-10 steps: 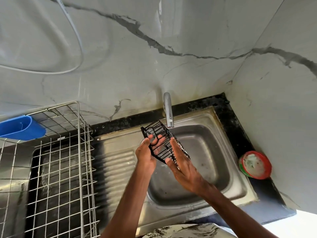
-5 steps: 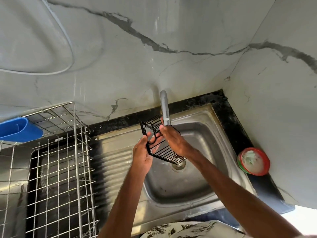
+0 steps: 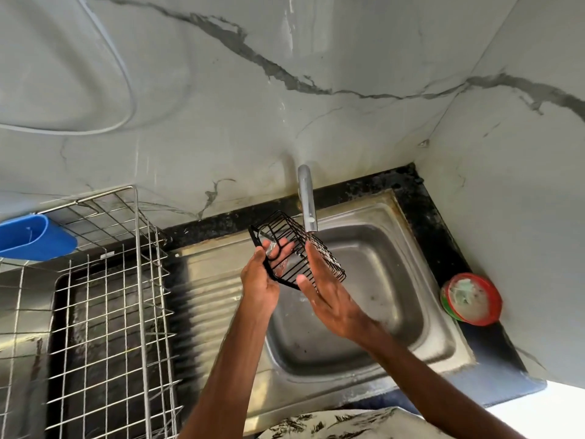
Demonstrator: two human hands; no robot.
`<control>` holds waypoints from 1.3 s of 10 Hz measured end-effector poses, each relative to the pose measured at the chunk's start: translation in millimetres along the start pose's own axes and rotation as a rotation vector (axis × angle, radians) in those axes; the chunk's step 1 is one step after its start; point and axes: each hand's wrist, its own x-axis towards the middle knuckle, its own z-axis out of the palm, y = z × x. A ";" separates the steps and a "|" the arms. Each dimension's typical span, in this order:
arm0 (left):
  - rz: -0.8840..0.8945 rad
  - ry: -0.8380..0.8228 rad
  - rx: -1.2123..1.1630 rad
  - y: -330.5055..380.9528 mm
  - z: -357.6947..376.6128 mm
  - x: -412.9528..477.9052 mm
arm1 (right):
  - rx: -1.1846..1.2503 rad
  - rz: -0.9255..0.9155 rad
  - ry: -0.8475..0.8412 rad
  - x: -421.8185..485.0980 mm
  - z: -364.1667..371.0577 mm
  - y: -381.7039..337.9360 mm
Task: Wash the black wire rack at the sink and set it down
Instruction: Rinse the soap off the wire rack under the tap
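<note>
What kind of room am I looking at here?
Most likely the washing-up corner of a home kitchen: a steel sink with a tap, a wire drying basket beside it, and a person's left hand holding a black wire rack beneath the tap.

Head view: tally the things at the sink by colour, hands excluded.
Black: 1, wire rack
Blue: 1, tub
Red: 1, bowl
Silver: 3, drying basket, tap, sink
Total: 6
</note>
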 end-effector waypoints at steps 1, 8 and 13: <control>-0.001 0.024 0.018 -0.8 1.1 2.1 | -0.048 0.004 0.012 -7.8 7.1 14.4; -0.076 -0.039 -0.010 11.6 -17.2 4.9 | -0.172 0.010 -0.011 22.4 7.2 19.7; -0.108 -0.023 -0.002 18.8 -33.7 5.8 | -0.215 0.109 -0.246 67.2 -16.2 28.8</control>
